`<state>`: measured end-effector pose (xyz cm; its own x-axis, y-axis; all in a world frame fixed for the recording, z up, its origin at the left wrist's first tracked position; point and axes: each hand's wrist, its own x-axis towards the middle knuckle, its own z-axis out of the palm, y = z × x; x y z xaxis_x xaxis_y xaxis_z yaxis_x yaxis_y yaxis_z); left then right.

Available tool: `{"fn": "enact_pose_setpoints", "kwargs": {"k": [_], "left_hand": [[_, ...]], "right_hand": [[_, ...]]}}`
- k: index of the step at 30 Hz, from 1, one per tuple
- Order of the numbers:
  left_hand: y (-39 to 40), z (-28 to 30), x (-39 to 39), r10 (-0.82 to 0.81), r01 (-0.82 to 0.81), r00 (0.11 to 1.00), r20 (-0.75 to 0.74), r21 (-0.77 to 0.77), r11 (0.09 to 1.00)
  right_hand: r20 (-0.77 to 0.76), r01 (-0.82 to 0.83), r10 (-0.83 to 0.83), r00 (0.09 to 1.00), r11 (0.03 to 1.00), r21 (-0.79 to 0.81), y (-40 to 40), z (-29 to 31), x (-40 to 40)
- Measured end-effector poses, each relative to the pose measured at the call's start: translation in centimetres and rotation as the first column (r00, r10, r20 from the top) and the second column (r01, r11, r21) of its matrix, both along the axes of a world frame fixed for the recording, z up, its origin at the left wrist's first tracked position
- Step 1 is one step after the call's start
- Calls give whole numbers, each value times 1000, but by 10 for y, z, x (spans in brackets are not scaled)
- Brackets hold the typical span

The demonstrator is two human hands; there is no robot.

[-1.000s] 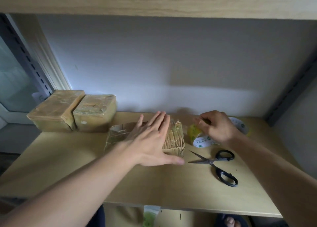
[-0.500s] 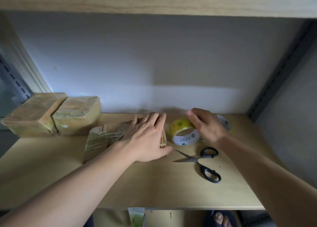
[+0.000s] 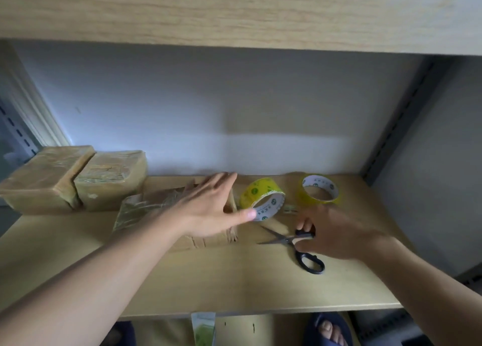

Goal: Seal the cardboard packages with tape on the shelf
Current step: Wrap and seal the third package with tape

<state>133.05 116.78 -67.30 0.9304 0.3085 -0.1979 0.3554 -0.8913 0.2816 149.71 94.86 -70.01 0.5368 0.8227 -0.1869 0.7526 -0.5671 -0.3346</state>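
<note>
The left hand [image 3: 208, 210] lies flat on the cardboard package [image 3: 167, 215] in the middle of the shelf [image 3: 234, 280], with straight fingers and the thumb pointing to the right, so its grip is spread and only presses on the top. This package is partly wrapped in clear tape at its left end, and its near right corner shows bare corrugated cardboard. The right hand [image 3: 336, 233] is over the upper handle of the black scissors [image 3: 297, 244], which lie on the shelf with the blades slightly apart and pointing left. The fingers are bent around the handle loop, but the hand is blurred and I cannot tell if the grip really holds it. Just right of the package, a yellow tape roll [image 3: 262, 198] stands tilted on its side, near the left thumb. A second tape roll [image 3: 320, 189] lies flat further right, near the back wall. At the left end of the shelf, two wrapped packages [image 3: 73, 178] sit side by side, touching each other.
</note>
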Motion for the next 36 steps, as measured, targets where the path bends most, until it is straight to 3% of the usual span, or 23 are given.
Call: {"fn": "enact_pose_setpoints", "kwargs": {"k": [5, 9, 11, 14, 17, 21, 26, 29, 31, 36], "left_hand": [[12, 28, 43, -13, 34, 980, 199, -102, 994], [18, 30, 81, -186, 190, 982, 40, -266, 945], [21, 17, 94, -236, 233, 971, 31, -337, 912], [27, 1, 98, -213, 244, 970, 118, -520, 819], [34, -8, 97, -131, 228, 973, 188, -734, 639], [41, -14, 97, 14, 172, 980, 200, -873, 456], [47, -19, 97, 19, 167, 981, 193, -891, 421], [46, -18, 98, 46, 153, 981, 188, -899, 410], [46, -16, 98, 32, 140, 985, 167, -903, 405], [51, -17, 99, -34, 140, 990, 138, -909, 392]], "right_hand": [[122, 24, -16, 992, 998, -64, -6, 2, -7], [80, -11, 17, 997, 997, -72, -21, -2, -13], [63, -45, 52, 997, 992, -118, -24, -1, -15], [46, -53, 59, 997, 991, -124, -23, 1, -21], [63, -53, 62, 996, 990, -130, -24, 1, -23], [118, -37, 51, 992, 992, -118, -21, 2, -26], [165, -7, 24, 986, 994, -105, -24, 2, -32], [-81, 48, -49, 996, 999, -15, -29, 6, -33], [-338, 87, -83, 937, 996, -4, -28, 8, -39], [-809, 179, -100, 579, 984, 7, -27, 3, -51]]}}
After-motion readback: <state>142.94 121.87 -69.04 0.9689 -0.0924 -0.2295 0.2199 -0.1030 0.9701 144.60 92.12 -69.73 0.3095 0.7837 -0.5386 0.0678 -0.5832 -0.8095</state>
